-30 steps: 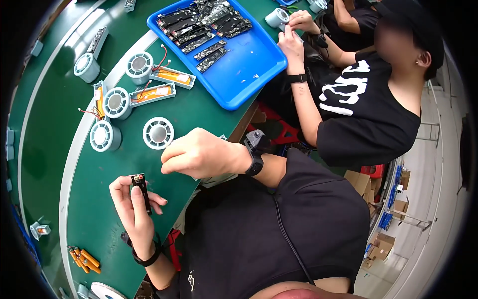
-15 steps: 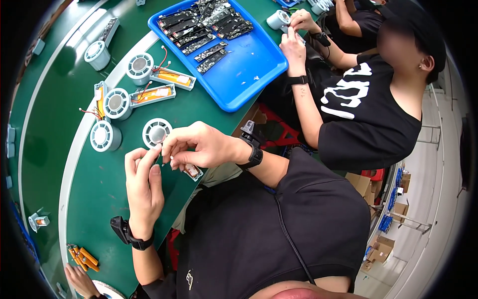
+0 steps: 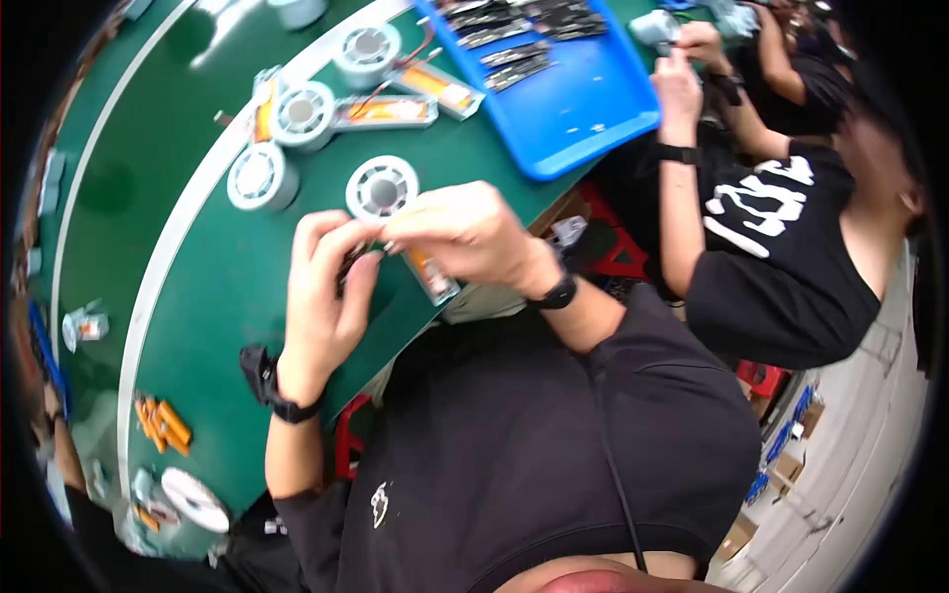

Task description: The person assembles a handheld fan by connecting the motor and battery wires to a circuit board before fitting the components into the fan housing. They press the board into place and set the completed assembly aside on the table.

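My left hand (image 3: 324,301) holds a small black part (image 3: 352,263) between thumb and fingers, raised over the green table (image 3: 217,296). My right hand (image 3: 467,237) meets it from the right and pinches the same part at its fingertips. Under my right palm lies an orange and silver flat pack (image 3: 433,277) on the table edge. A white round fan unit (image 3: 382,188) sits just beyond both hands.
More white fan units (image 3: 262,178) and orange flat packs (image 3: 386,111) lie farther back. A blue tray (image 3: 578,109) holds several black parts. A person in a black shirt (image 3: 781,257) works at the right. Orange cells (image 3: 158,423) lie near left.
My left hand rose from the table edge with the black part and my right hand came to meet it. The view has also tilted and blurred a little.
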{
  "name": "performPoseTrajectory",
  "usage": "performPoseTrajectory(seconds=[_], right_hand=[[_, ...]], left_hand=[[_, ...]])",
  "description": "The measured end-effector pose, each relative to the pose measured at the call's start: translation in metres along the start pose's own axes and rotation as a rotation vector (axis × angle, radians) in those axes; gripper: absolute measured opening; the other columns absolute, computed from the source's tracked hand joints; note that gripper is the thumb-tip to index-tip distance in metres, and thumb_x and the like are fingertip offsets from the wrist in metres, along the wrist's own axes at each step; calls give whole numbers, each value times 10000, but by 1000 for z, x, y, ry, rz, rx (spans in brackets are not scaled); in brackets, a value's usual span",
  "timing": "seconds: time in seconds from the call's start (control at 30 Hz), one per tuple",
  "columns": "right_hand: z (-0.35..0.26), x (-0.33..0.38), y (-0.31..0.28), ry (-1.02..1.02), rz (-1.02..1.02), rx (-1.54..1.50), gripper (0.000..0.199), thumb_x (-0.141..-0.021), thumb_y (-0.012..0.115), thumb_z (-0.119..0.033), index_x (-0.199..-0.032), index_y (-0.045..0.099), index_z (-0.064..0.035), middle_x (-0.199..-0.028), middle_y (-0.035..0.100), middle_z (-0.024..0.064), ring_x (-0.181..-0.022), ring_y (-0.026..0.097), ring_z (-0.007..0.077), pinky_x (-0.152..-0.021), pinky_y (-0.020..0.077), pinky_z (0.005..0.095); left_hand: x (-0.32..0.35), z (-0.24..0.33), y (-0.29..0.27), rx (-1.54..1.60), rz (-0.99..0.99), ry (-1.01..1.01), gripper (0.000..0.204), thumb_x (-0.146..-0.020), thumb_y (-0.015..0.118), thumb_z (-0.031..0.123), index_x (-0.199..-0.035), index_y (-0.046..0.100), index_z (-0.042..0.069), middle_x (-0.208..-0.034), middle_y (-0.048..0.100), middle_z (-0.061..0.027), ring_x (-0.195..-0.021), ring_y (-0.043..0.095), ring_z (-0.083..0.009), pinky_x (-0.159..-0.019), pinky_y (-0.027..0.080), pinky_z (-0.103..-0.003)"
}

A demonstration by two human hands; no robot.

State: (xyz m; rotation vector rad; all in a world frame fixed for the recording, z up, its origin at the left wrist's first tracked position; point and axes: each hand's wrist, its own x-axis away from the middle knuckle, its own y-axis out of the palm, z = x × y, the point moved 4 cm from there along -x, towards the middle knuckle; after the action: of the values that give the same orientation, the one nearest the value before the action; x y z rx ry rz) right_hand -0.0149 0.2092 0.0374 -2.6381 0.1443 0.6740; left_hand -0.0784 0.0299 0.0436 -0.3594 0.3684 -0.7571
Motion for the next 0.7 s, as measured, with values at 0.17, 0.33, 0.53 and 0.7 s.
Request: performPoseTrajectory(seconds=[0.17, 0.33, 0.53, 0.7], right_hand=[[-5, -3, 9, 12, 20, 8, 209, -810, 754, 75, -1006, 753, 1, -872, 750, 144, -740, 737, 268, -656, 584, 325], [-9, -4, 11, 41, 29, 27, 203, -805, 758, 86, -995, 746, 14, -861, 740, 144, -710, 720, 250, -619, 565, 316], [-17, -4, 15, -77, 49, 227, 170, -796, 772, 74, -945, 725, 8, -847, 736, 120, -698, 713, 205, -595, 547, 295], [-22, -8, 17, -101, 25, 277, 146, -796, 772, 69, -909, 706, 3, -841, 734, 112, -657, 682, 176, -564, 519, 280]], left_hand=[[7, -8, 3, 152, 37, -44, 307, -925, 666, -6, -1227, 641, 43, -1121, 565, -132, -902, 594, -226, -791, 516, -327], [9, -13, 3, 332, -18, -88, 335, -948, 653, -26, -1275, 598, 18, -1171, 551, -126, -922, 649, -186, -795, 560, -300], [12, -12, 6, 413, -57, -124, 361, -976, 609, -73, -1326, 528, -36, -1242, 537, -132, -966, 714, -197, -840, 609, -309], [17, -9, 3, 564, 38, -233, 258, -965, 667, 0, -1212, 593, -11, -1136, 587, -110, -809, 733, -166, -704, 590, -269]])
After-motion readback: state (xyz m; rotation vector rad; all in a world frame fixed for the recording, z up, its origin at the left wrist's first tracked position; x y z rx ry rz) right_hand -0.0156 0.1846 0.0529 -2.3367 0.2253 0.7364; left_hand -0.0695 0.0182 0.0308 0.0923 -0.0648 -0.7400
